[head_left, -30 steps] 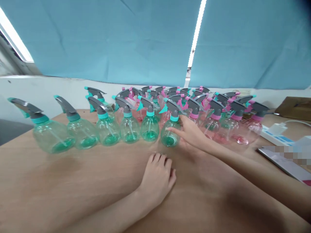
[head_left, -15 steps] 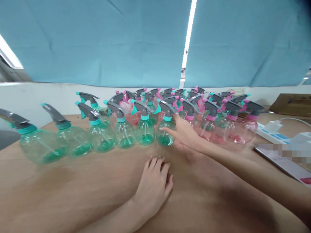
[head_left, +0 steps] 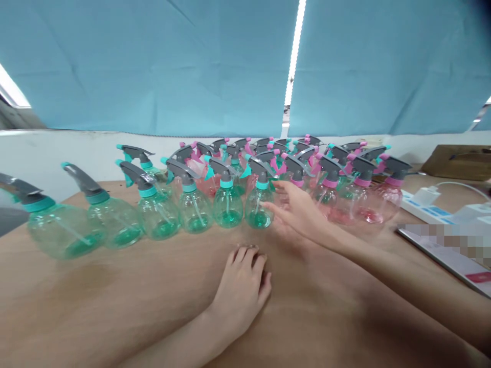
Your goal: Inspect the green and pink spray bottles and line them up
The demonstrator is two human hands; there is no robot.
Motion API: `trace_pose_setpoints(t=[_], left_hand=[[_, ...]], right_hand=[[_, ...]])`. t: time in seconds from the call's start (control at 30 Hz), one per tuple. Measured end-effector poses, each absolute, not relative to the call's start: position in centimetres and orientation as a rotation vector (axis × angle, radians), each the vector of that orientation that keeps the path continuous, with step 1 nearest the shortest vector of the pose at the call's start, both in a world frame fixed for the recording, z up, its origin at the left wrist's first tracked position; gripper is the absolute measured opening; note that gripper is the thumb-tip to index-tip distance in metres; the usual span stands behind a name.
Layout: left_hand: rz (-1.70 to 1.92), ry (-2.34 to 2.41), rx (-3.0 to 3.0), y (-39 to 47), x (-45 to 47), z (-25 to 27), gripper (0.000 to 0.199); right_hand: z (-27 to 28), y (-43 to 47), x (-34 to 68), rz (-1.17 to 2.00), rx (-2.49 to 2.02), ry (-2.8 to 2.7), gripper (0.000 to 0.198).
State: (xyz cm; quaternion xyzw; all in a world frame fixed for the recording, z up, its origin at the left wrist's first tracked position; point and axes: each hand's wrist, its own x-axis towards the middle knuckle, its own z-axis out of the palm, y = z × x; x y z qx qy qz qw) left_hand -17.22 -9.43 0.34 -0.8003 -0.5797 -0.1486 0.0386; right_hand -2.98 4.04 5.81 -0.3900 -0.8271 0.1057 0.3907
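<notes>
Green spray bottles [head_left: 228, 208] with turquoise collars and grey trigger heads stand in a front row at the left and middle. Pink spray bottles [head_left: 353, 202] continue that row to the right. My right hand [head_left: 297, 208] is beside the rightmost green spray bottle [head_left: 259, 210] of the front row, thumb and fingers apart, with nothing in its grasp. It partly covers a pink spray bottle [head_left: 297, 174] behind it. On the table in front of the row, my left hand [head_left: 243, 286] lies palm down, fingers loosely bent and holding nothing.
More green and pink spray bottles crowd behind the front row on the wooden table [head_left: 153, 301]. At the right are a white power strip [head_left: 425, 207] with plugs, a flat phone-like device [head_left: 441, 258], partly pixelated, and a brown cardboard box [head_left: 456, 161].
My right hand has drawn slightly right, off the green spray bottle, and its fingers have spread. My left hand stays in place on the table. The view has shifted a little.
</notes>
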Motion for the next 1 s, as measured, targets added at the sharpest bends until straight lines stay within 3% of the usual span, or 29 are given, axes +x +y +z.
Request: trace_pose_setpoints(t=[0.13,0.23,0.37,0.73,1.0], left_hand=[[-0.457,-1.760,-2.455,-9.4,-17.2,0.4,0.020],[-0.461,-1.741,-2.451,-9.4,-17.4,0.3,0.019],[-0.465,-1.724,-2.436,-9.4,-17.5,0.1,0.020],[-0.473,-1.695,-2.404,-9.2,-17.8,0.2,0.022],[-0.488,-1.686,-2.414,-9.2,-18.0,0.3,0.023]], right_hand=[[7.0,2.9,-0.2,0.294,-1.020,-2.080,0.027],[7.5,2.7,1.9,0.290,-1.094,-2.047,0.020],[7.1,3.5,3.8,0.240,-1.203,-2.005,0.025],[5.9,6.6,1.8,0.229,-1.277,-2.058,0.066],[5.5,7.3,1.4,0.273,-1.305,-2.106,0.049]])
